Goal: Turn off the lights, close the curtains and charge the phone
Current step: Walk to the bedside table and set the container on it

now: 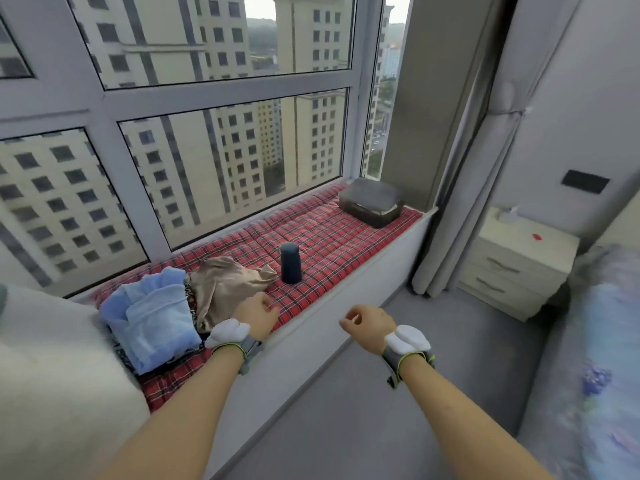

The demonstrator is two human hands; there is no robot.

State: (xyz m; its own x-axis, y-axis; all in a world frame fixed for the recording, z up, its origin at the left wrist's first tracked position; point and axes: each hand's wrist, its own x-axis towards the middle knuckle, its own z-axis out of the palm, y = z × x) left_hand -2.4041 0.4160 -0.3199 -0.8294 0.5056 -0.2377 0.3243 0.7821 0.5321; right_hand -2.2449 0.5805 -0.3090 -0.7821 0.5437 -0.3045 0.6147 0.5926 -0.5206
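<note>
Window (pixel 207 116) fills the upper left of my feed, glass uncovered, tower blocks outside. Red plaid mat (pixel 329 244) runs along the sill below it. Far left on the mat: folded blue clothes (pixel 156 323), with a beige cloth (pixel 225 285) crumpled just beside them on the right. Left hand (pixel 258 315) hovers over the mat's front edge near the beige cloth, fingers loosely curled, holding nothing. Dark cylinder (pixel 290 263) stands upright mid-mat, apart from the hand. Right hand (pixel 369 323) hangs over the floor just off the sill, also loosely curled and empty. Both wrists carry grey bands with white pads. Dark lidded box (pixel 372 202) sits at the mat's right end, by the corner. Curtain (pixel 460 168) is gathered in a bunch at the right of the window, hanging to the floor, pulled clear of the glass. Right of it, a cream nightstand (pixel 519 265) with a small red object (pixel 537 236) on top. Dark wall plate (pixel 585 181) above it; I can't tell whether it's a switch or a socket. Bed (pixel 588 358) with a floral cover is at the far right.
</note>
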